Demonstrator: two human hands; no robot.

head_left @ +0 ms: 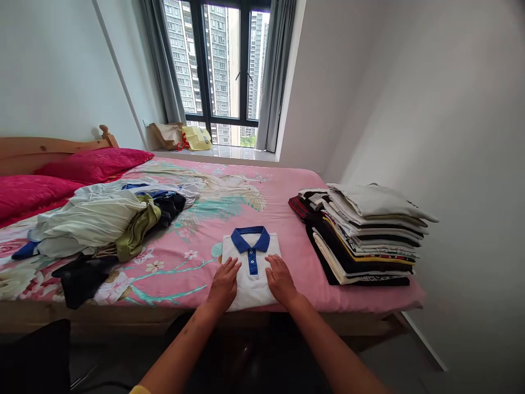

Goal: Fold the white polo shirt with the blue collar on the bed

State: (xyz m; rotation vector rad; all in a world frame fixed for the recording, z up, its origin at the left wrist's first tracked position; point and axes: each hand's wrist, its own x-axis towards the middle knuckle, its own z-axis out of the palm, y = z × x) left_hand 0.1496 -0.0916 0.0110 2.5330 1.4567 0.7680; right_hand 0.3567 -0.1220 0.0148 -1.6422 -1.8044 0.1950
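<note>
A folded white polo shirt (251, 249) with a blue collar and blue placket lies near the front edge of the bed. My left hand (224, 284) rests flat on the shirt's left half, fingers stretched out. My right hand (280, 279) lies flat on its right half, fingers also extended. Neither hand grips anything. The shirt sits on a pink flowered bedsheet (287, 191).
A tall stack of folded clothes (365, 235) stands on the bed's right end. A loose heap of unfolded garments (102, 224) covers the left side, beside red pillows (90, 164). Paper bags (184, 137) sit on the window sill. A dark chair back (35, 355) is at lower left.
</note>
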